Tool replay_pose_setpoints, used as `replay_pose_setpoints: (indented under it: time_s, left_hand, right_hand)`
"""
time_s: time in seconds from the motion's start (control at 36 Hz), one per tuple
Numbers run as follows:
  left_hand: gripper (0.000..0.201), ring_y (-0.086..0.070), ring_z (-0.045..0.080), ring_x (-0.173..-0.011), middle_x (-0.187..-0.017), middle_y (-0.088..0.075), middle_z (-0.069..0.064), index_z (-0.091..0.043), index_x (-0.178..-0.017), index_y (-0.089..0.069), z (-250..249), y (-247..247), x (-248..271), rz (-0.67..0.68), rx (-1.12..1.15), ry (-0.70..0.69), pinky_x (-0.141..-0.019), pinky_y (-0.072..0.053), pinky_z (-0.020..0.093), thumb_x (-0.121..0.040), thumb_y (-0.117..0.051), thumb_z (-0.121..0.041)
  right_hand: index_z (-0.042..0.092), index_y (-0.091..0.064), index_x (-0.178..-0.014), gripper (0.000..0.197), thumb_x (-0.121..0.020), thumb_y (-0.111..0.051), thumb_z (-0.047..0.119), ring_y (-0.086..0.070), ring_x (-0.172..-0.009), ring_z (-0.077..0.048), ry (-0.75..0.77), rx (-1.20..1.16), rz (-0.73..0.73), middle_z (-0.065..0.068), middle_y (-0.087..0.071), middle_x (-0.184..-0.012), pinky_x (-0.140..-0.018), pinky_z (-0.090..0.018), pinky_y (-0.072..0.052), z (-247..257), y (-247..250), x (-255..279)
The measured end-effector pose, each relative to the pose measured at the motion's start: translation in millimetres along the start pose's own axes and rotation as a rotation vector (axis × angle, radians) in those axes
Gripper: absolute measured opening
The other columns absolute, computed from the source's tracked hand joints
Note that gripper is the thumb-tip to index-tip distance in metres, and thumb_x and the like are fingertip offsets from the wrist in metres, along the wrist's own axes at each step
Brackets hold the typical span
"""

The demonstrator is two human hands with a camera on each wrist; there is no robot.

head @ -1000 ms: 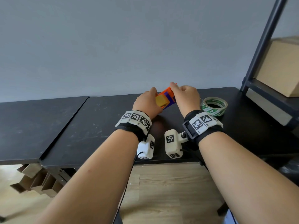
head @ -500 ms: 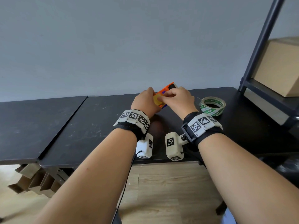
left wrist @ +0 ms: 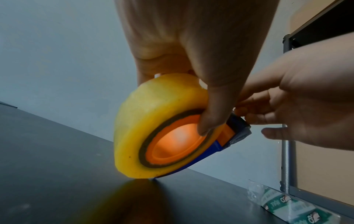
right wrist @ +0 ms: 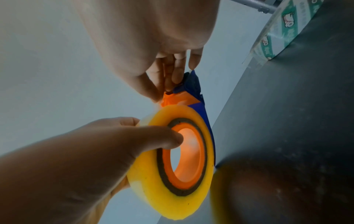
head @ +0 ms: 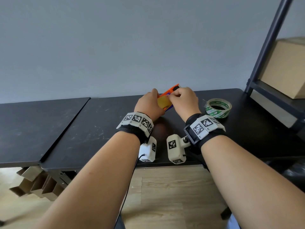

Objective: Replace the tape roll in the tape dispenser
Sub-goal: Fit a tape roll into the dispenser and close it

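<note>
**Both hands on the dispenser, yellow roll on its hub**

The left hand point(head: 149, 104) grips the yellow roll point(left wrist: 153, 124), thumb lying across the roll's face with its tip at the orange hub point(left wrist: 172, 145), the other fingers wrapped over the far side. The right hand point(head: 184, 100) pinches the front end of the dispenser point(head: 171, 90), its fingertips point(right wrist: 175, 74) bunched on the orange and blue parts just past the roll; whether they also hold a tape end cannot be told.

The roll sits on the hub, and the dispenser is tilted, its lower blue edge touching the table point(head: 99, 123) while its front end points up and away from the person. A yellowish reflection lies on the dark top below it.

A second roll point(head: 217, 107), clear with green print, lies flat on the table just to the right of the right hand, not touched. Past it stands a dark shelf frame point(head: 267, 45) with a cardboard box point(head: 287, 66) on it.
</note>
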State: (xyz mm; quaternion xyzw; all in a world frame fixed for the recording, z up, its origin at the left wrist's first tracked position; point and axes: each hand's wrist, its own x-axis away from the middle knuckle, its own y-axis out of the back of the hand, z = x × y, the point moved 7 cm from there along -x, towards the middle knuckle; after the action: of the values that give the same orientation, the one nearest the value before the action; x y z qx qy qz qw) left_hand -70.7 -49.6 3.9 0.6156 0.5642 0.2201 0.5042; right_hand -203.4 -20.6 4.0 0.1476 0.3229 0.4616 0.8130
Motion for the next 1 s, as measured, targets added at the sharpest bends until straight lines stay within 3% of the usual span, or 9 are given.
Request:
replay_pose_setpoints:
  time_s: [0.14,0.22,0.33,0.42,0.56,0.69,0.81,0.92,1.0]
  left_hand:
    - [0.046,-0.055,0.023,-0.085,-0.105,-0.061,0.005,-0.015,-0.11,-0.048,3,2,0,-0.004,0.023,0.0,-0.067,-0.041,0.03,-0.071,-0.071,-0.024]
    - [0.046,-0.055,0.023,-0.084,-0.102,-0.06,0.004,-0.015,-0.109,-0.048,4,2,1,-0.017,0.028,-0.004,-0.067,-0.041,0.03,-0.073,-0.072,-0.03]
    - [0.043,-0.059,0.026,-0.087,-0.105,-0.061,0.005,-0.016,-0.108,-0.047,4,0,1,-0.016,0.024,-0.004,-0.067,-0.041,0.03,-0.074,-0.069,-0.029]
    - [0.042,-0.054,0.024,-0.083,-0.105,-0.06,0.006,-0.015,-0.109,-0.047,2,1,2,-0.008,0.018,-0.018,-0.067,-0.039,0.03,-0.074,-0.068,-0.025]
    - [0.044,-0.05,0.021,-0.081,-0.105,-0.059,0.007,-0.015,-0.109,-0.046,0,-1,3,0.012,0.005,-0.049,-0.067,-0.038,0.03,-0.073,-0.07,-0.024]
    - [0.046,-0.051,0.021,-0.082,-0.104,-0.058,0.006,-0.016,-0.109,-0.046,-1,-1,4,0.017,0.012,-0.052,-0.067,-0.041,0.031,-0.072,-0.072,-0.027]
    - [0.046,-0.052,0.022,-0.083,-0.104,-0.057,0.005,-0.016,-0.109,-0.045,-1,-1,5,0.014,0.017,-0.042,-0.068,-0.04,0.031,-0.073,-0.071,-0.026]
    - [0.046,-0.05,0.021,-0.082,-0.105,-0.058,0.005,-0.015,-0.11,-0.046,0,1,5,0.005,0.027,-0.036,-0.068,-0.04,0.031,-0.074,-0.071,-0.029]
    - [0.045,-0.05,0.02,-0.081,-0.106,-0.059,0.005,-0.015,-0.108,-0.046,0,1,5,-0.006,0.027,-0.032,-0.067,-0.04,0.03,-0.074,-0.071,-0.032]
  right_hand:
    - [0.006,-0.074,-0.075,0.023,-0.083,-0.056,0.019,-0.063,-0.093,-0.034,-0.016,-0.066,-0.107,-0.016,-0.069,-0.093,-0.082,-0.045,-0.053,-8,8,-4]
    - [0.013,-0.07,-0.072,0.023,-0.077,-0.053,0.029,-0.064,-0.09,-0.032,-0.08,-0.117,-0.13,-0.017,-0.069,-0.092,-0.078,-0.038,-0.053,-18,8,-7]
    - [0.01,-0.069,-0.074,0.021,-0.079,-0.058,0.028,-0.058,-0.074,-0.025,-0.16,-0.141,-0.143,-0.018,-0.068,-0.096,-0.064,-0.024,-0.037,-27,7,-6]
    - [0.009,-0.07,-0.077,0.023,-0.077,-0.059,0.029,-0.063,-0.08,-0.028,-0.175,-0.141,-0.173,-0.015,-0.068,-0.096,-0.065,-0.025,-0.038,-27,11,-6]
    - [0.006,-0.068,-0.078,0.017,-0.082,-0.065,0.022,-0.057,-0.08,-0.021,-0.13,-0.099,-0.209,-0.014,-0.063,-0.103,-0.066,-0.026,-0.04,-19,18,-9]
    - [0.011,-0.057,-0.064,0.02,-0.079,-0.063,0.022,-0.051,-0.069,-0.023,-0.133,-0.078,-0.217,-0.014,-0.065,-0.087,-0.05,-0.022,-0.027,-20,19,-12]
    - [0.013,-0.061,-0.068,0.018,-0.081,-0.063,0.025,-0.059,-0.076,-0.026,-0.134,-0.084,-0.224,-0.017,-0.07,-0.091,-0.062,-0.026,-0.037,-18,22,-10]
    - [0.002,-0.068,-0.066,0.026,-0.084,-0.061,0.02,-0.063,-0.083,-0.032,-0.088,-0.064,-0.227,-0.018,-0.071,-0.081,-0.068,-0.041,-0.052,-9,26,-6]
    - [-0.003,-0.068,-0.07,0.028,-0.085,-0.059,0.019,-0.065,-0.081,-0.037,-0.083,-0.071,-0.246,-0.021,-0.071,-0.08,-0.07,-0.044,-0.055,-7,29,-3]
